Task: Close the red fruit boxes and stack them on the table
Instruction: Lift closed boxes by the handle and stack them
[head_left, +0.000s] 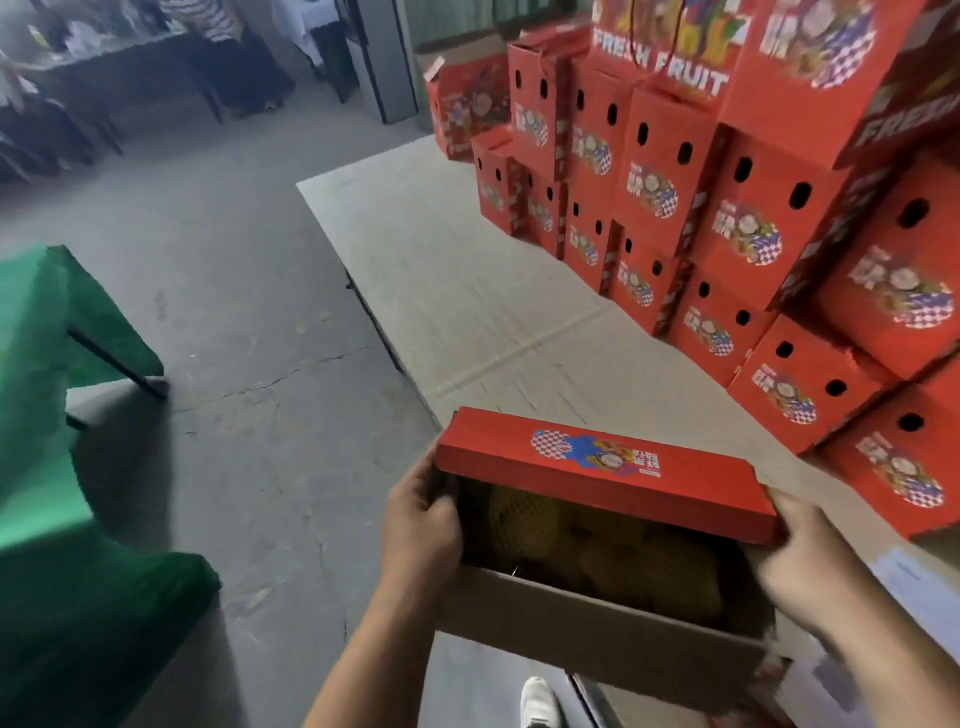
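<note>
An open red fruit box (602, 475) hangs at the table's near edge, its far flap folded partway over and its brown near flap (597, 623) standing up. Yellow fruit in foam netting (524, 519) shows inside. My left hand (421, 525) grips the box's left end, fingers curled over the rim. At the right end my right hand (800, 561), blurred, holds the box with fingers wrapped around the side. A tall stack of closed red fruit boxes (727, 223) fills the table's right half.
The table (441, 260) is covered with pale cardboard on its left part. A green-covered table (57, 415) stands on the left over grey concrete floor. People sit at a dark table (130, 57) far back. My white shoe (537, 701) shows below the box.
</note>
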